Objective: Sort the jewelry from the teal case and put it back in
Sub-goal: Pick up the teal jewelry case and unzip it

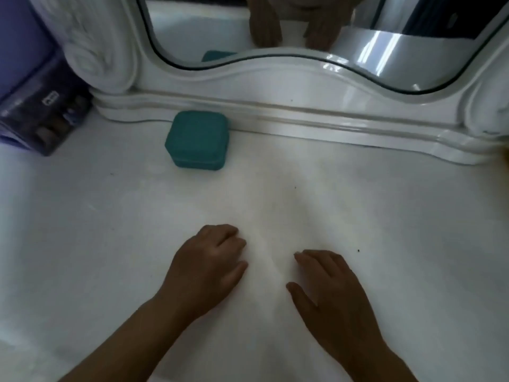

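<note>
A white desk [385,210] fills most of the view, and both hands lie on it palm down. Beyond the fingers, along the far edge, stands a mirror [275,26] in a curved, glossy white frame [289,86]; its glass reflects the two hands and a corner of the case. Far off to the left of the fingers, at the desk's corner, sits a purple box [30,86] with a clear front; its contents are too blurred to tell. The left hand [206,268] rests with its fingers [231,235] loosely curled at the tips, holding nothing. The right hand [333,293] rests just beside it, its fingers [311,257] straighter and slightly spread, thumb out, also holding nothing. The teal case [197,139] sits lid shut, well ahead of the left fingers and slightly left of them, close to the base of the mirror frame, apart from both hands.
</note>
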Tool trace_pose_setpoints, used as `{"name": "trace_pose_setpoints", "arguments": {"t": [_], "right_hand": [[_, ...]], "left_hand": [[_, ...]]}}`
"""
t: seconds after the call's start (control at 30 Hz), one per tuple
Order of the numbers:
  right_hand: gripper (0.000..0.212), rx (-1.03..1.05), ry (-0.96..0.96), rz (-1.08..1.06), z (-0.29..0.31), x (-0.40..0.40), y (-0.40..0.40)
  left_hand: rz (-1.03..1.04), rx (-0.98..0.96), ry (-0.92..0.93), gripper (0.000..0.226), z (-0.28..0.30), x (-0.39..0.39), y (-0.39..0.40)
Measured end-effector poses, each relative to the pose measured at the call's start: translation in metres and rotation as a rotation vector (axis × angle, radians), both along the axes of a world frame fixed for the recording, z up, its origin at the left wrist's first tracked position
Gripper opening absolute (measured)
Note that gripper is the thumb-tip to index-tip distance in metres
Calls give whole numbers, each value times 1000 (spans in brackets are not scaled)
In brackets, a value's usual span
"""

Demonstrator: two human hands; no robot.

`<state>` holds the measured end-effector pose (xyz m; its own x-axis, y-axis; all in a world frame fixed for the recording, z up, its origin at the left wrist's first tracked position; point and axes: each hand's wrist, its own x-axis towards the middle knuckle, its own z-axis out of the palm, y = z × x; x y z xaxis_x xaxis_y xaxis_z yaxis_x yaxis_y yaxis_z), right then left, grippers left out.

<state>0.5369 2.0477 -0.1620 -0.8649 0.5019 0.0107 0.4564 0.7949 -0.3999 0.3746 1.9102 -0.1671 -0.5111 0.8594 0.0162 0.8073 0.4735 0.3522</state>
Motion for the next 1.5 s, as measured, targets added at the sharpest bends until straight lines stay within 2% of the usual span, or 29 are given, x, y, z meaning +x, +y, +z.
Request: {"name": "trace_pose_setpoints", "arguments": {"t": [0.23,0.37,0.57,0.73,0.83,1.0,1.17,1.33,1.4,1.5], "right_hand": [[39,251,195,45,-36,13,-15],[27,267,233,51,-38,14,-20],[30,298,247,35,-40,15,-25],[32,298,234,25,-39,16,-26],[25,285,201,6,-33,14,-25],[30,293,60,-29,-11,-15,-12],[33,301,125,-60,-14,-37,5],[29,190,194,-50,-17,-36,16],[29,165,205,-35,-17,-35,20],[28,146,217,-13,-17,-35,21]], "left_hand": [[-78,215,203,45,-43,4,-18],[-49,255,187,41,-42,9,-19],[-39,287,177,31,-40,15,-23],[-27,277,183,27,-37,17,-24],[-26,263,180,27,-37,16,-24],[58,280,58,22,-26,-2,-14],[344,369,104,48,-13,-65,16],[527,289,168,84,-15,-118,53],[588,320,101,90,-18,-124,67],[650,377,65,85,-22,-125,78]]}}
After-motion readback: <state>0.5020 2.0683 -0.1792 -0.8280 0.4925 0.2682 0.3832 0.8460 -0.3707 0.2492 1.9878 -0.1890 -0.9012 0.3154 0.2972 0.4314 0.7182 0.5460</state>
